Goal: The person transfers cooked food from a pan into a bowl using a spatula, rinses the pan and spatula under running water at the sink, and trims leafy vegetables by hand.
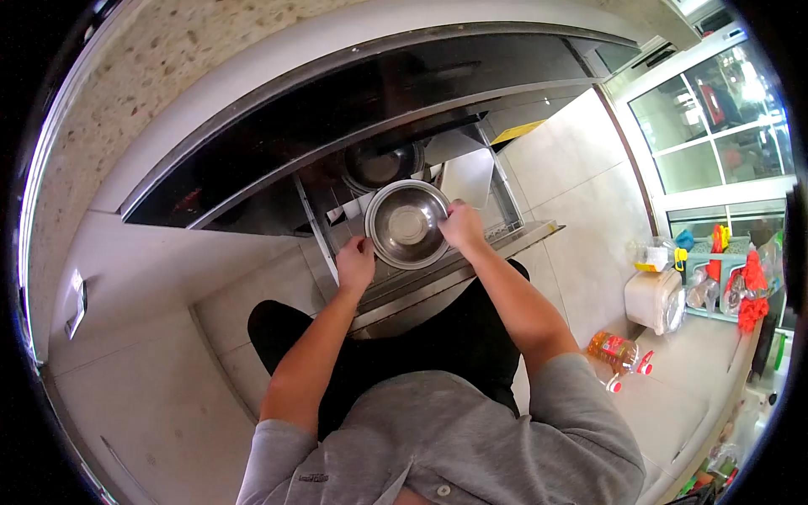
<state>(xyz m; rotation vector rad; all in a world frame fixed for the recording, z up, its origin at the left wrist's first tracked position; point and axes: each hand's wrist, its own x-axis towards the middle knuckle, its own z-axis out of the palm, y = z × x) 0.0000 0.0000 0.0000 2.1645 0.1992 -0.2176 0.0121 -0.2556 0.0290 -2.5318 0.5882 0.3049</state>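
Observation:
A shiny metal bowl (407, 225) is held over a pulled-out drawer, its open side facing up. More than one ring shows at its rim, but I cannot tell whether several bowls are nested. My right hand (462, 225) is closed on the bowl's right rim. At the lower left rim, my left hand (356, 263) has its fingers pinched together on the edge. Beneath and around the bowl lies the wire drawer basket (510, 202). Inside it, behind the bowl, are a dark round pan-like vessel (383, 164) and a flat pale rectangular item (467, 178).
A glossy black cabinet front (362, 101) rises beyond the drawer, under a speckled countertop (185, 59). On the tiled floor at right are oil bottles (616, 352), a white bin (652, 300) and a teal rack (715, 282) with bags. A paned glass door (715, 126) stands behind them.

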